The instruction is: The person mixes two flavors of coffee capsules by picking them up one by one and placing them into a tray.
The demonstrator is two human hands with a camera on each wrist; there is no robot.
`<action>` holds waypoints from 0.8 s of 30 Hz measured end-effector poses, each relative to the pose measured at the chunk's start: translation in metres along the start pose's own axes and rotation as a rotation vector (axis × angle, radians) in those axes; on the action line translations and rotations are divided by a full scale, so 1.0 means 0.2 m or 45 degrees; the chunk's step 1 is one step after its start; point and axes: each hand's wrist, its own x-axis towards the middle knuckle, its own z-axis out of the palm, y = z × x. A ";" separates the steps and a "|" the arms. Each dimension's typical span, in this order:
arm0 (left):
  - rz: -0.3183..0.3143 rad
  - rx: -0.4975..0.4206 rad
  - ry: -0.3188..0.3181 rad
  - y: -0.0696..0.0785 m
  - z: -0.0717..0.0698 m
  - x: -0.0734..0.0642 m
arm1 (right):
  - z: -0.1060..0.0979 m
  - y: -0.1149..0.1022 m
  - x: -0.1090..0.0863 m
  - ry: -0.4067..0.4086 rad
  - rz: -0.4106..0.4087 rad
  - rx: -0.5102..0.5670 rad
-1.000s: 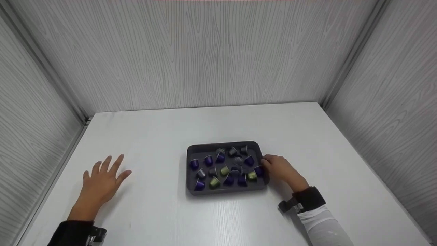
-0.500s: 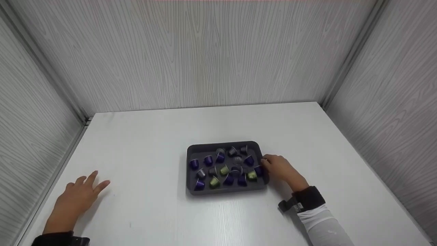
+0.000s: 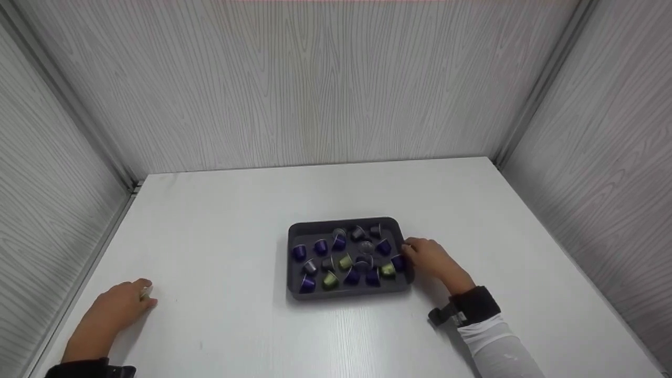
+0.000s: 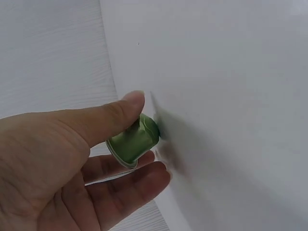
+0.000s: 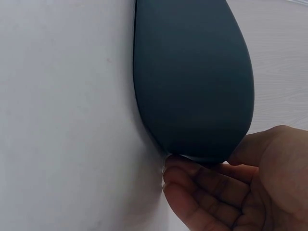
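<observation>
My left hand (image 3: 113, 310), low on the left of the table, pinches a green coffee capsule (image 4: 134, 142). In the left wrist view the thumb lies along one side of the capsule and the fingers are behind it, close to the white tabletop. From the head view only a small shiny bit of it shows at the fingertips. A dark grey tray (image 3: 346, 294) holds several coffee capsules, among them purple ones (image 3: 321, 247), green ones (image 3: 330, 280) and grey ones (image 3: 310, 268). My right hand (image 3: 433, 260) grips the right end of this tray, thumb at the rim and fingers curled against its outer wall (image 5: 192, 77).
The white table (image 3: 236, 325) carries the tray near its middle. Pale wood-grain panels stand at the back (image 3: 315, 84), on the left (image 3: 52, 157) and on the right (image 3: 593, 157). Black straps with small cameras sit on both wrists.
My left hand has moved left and nearer to me, and its spread fingers have closed on the green coffee capsule. The right hand and the tray have stayed put.
</observation>
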 end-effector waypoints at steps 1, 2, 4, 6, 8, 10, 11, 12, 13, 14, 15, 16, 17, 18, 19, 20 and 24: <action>0.007 0.003 0.008 0.00 0.00 0.00 | 0.00 0.00 0.00 0.003 -0.003 0.000; 0.015 0.006 0.016 0.00 0.00 0.00 | 0.00 0.00 0.00 0.005 -0.006 -0.001; 0.025 0.014 0.018 0.01 -0.01 0.01 | 0.00 0.00 0.00 0.009 -0.015 -0.001; 0.035 0.013 0.020 0.02 -0.01 0.01 | 0.00 0.00 0.00 0.017 -0.021 -0.004; 0.044 0.005 0.023 0.02 -0.02 0.01 | 0.00 0.00 -0.01 0.023 -0.023 -0.002; 0.046 0.005 0.038 0.03 -0.03 0.01 | 0.00 0.00 -0.01 0.014 -0.012 0.004; 0.047 0.005 0.045 0.04 -0.03 0.01 | 0.00 -0.01 -0.01 0.008 -0.002 0.005; 0.047 0.005 0.054 0.04 -0.04 0.01 | 0.00 -0.01 -0.01 0.002 0.008 0.007; 0.048 0.009 0.063 0.05 -0.04 0.01 | 0.00 -0.01 -0.01 -0.005 0.015 0.007; 0.049 0.014 0.072 0.05 -0.05 0.02 | 0.00 -0.01 -0.01 -0.013 0.023 0.006; 0.057 0.021 0.086 0.06 -0.05 0.02 | -0.01 -0.01 -0.01 -0.018 0.028 0.005; 0.066 0.027 0.096 0.06 -0.06 0.02 | -0.01 -0.01 -0.01 -0.017 0.027 0.002; 0.078 0.031 0.105 0.07 -0.06 0.02 | -0.01 -0.01 0.00 -0.014 0.024 0.000; 0.087 0.033 0.115 0.08 -0.07 0.02 | -0.01 -0.01 -0.01 -0.012 0.021 0.000; 0.098 0.032 0.127 0.08 -0.07 0.02 | -0.01 -0.01 -0.01 -0.010 0.015 -0.003; 0.108 0.027 0.141 0.09 -0.08 0.02 | -0.01 -0.01 -0.01 -0.006 0.010 -0.005; 0.131 -0.006 0.206 0.13 -0.09 0.03 | -0.01 -0.01 -0.01 0.002 0.002 -0.002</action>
